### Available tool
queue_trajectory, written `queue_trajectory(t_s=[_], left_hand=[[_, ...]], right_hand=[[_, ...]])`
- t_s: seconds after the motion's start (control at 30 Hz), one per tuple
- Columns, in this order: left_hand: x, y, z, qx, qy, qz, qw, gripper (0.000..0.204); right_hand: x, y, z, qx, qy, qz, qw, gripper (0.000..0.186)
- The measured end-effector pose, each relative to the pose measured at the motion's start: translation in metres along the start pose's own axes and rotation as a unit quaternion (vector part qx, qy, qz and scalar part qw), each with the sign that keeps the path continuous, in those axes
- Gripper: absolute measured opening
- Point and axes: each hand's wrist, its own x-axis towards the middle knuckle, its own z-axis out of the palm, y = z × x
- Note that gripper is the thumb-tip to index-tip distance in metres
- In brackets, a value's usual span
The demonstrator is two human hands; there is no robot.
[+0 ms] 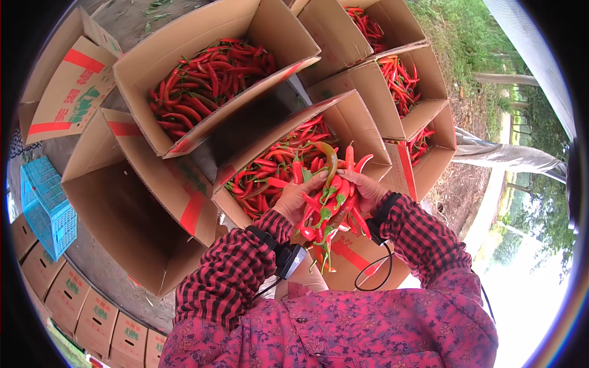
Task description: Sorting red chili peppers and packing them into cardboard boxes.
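Between my two hands is a loose bunch of red chili peppers with green stems, some hanging downward. My left hand grips the bunch from its left side, thumb on top. On the other side my right hand is closed around it, thumb toward the middle. One brownish-green chili pepper stands up out of the bunch near the thumbs. Just beyond and below the hands is an open cardboard box with many red chili peppers inside. The undersides of my fingers are partly hidden by the peppers.
Another open box of red chilies stands at the far left. Several more chili-filled boxes are at the far right. To the left are an open box, a blue plastic crate and a row of closed cartons.
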Motion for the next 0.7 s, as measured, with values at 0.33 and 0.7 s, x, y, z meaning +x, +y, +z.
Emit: queue_trajectory(t_s=[0.33, 0.7], left_hand=[[-0.145, 0.039, 0.038, -0.084, 0.019, 0.115, 0.99, 0.035], [-0.355, 0.079, -0.038, -0.034, 0.056, 0.408, 0.911, 0.057]], right_hand=[[-0.043, 0.001, 0.154, -0.082, -0.048, 0.034, 0.995, 0.032], [0.028, 0.088, 0.363, -0.229, -0.274, 0.004, 0.934, 0.04]])
